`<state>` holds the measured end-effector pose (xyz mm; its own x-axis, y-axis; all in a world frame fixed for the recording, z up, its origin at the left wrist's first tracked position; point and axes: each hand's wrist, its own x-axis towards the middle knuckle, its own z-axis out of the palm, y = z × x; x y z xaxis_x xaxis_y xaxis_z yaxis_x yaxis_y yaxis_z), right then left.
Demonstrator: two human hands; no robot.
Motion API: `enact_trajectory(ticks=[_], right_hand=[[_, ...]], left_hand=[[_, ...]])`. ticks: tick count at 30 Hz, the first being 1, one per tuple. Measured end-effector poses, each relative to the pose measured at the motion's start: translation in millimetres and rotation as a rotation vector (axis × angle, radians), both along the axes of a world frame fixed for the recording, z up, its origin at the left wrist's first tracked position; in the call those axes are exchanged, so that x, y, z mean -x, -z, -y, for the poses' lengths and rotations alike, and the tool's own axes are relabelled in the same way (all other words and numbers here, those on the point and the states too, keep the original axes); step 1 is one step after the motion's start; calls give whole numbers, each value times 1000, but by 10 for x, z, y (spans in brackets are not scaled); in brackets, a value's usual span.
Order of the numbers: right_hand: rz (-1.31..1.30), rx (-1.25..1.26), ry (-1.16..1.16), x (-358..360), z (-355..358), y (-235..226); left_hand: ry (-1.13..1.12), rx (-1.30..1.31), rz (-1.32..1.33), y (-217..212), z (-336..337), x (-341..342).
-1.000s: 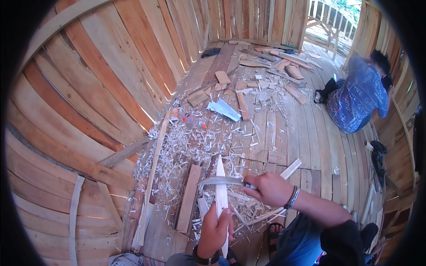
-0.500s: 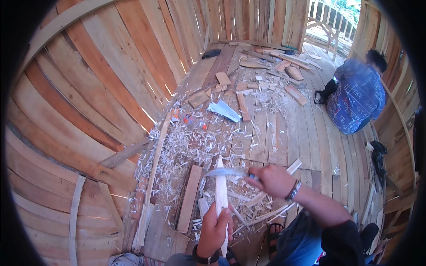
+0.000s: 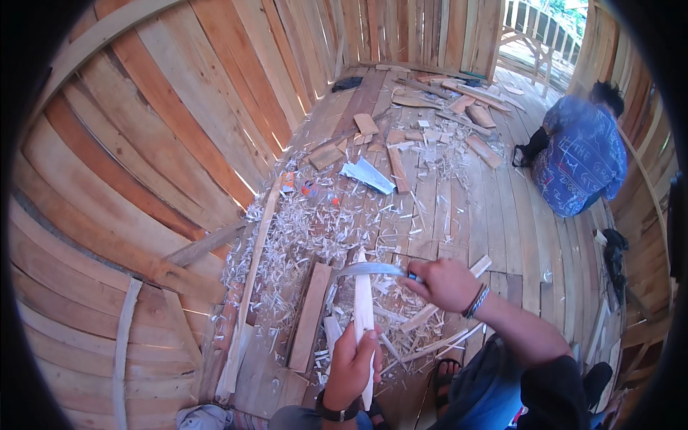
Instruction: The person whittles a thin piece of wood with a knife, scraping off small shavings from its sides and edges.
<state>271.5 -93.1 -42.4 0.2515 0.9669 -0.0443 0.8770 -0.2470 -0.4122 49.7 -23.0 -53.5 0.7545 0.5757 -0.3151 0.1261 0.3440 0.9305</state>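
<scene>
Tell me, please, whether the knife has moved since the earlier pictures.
Yes: judged against the loose plank to its left, the knife has moved forward, further up the picture.

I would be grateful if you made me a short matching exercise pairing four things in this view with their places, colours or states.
Things
1. Curved knife
2. Pale pointed stick
3. Light-blue piece
4. Co-worker's shirt

Places, colours or states
A. Lying on the plank floor
B. Held in the right hand, blade crossing in front of the wood
C. Darker blue with pale markings
D. Gripped in the left hand, pointed end away from the person

Right pairs: 1-B, 2-D, 3-A, 4-C
</scene>
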Motion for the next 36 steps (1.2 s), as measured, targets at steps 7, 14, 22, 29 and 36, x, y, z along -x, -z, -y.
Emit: enact_trajectory(ticks=[7,14,22,29,36], right_hand=[[10,-11,24,58,38,106],[58,-29,2,-145,1,53],[41,38,47,-65,-29,74],[39,75,81,-33,-23,124],[-46,69,-6,108,21,147]], left_hand=[[25,-15,0,49,-1,-28],[24,-18,23,19,-5,-19],[1,19,-31,18,-2,-42],[-7,13,-2,75,6,-56],[19,51,1,51,-31,-44]])
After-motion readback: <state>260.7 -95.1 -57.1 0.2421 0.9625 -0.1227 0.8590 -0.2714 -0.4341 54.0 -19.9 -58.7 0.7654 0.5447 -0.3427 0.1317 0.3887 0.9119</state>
